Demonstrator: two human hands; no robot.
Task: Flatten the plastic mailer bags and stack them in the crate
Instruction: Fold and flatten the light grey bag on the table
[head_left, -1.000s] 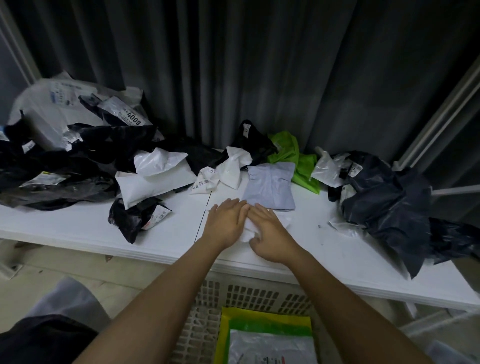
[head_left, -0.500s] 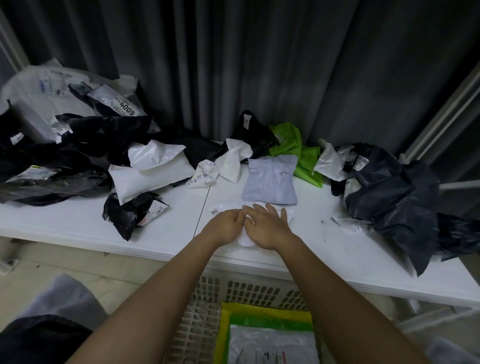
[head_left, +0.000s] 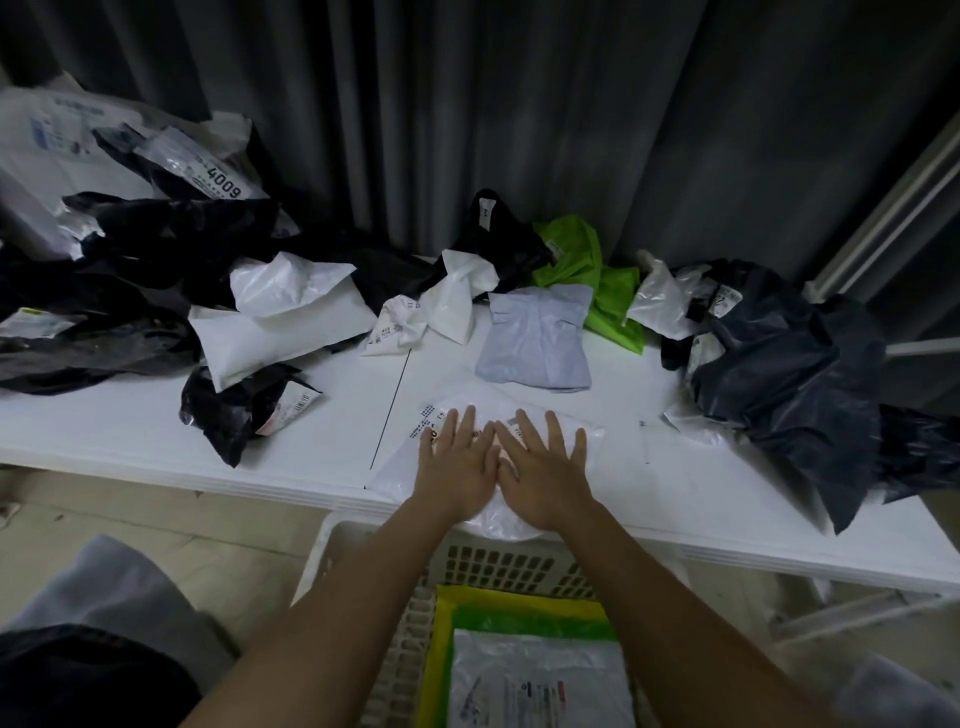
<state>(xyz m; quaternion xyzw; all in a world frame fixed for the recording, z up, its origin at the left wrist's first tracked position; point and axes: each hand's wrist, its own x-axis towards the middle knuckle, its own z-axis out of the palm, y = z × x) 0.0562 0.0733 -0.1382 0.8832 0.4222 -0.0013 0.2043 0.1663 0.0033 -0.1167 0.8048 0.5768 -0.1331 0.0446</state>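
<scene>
A white mailer bag (head_left: 597, 441) with a printed label lies flat at the front edge of the white table (head_left: 130, 431). My left hand (head_left: 460, 467) and my right hand (head_left: 543, 470) press on it side by side, palms down, fingers straight and spread. Below the table edge stands a pale slotted crate (head_left: 498, 561). Inside it lie flattened bags: a yellow one (head_left: 441, 623), a green one, and a clear one with a label (head_left: 535, 680) on top.
Crumpled black and white bags are piled at the table's left (head_left: 156, 270). A pale grey bag (head_left: 535, 343), a green bag (head_left: 587, 270) and white bags lie behind my hands. Dark bags (head_left: 779, 374) hang over the right edge. A dark curtain hangs behind.
My hands went from loosely curled on the white bag to flat with fingers spread. The bag now lies wider and flatter beneath them.
</scene>
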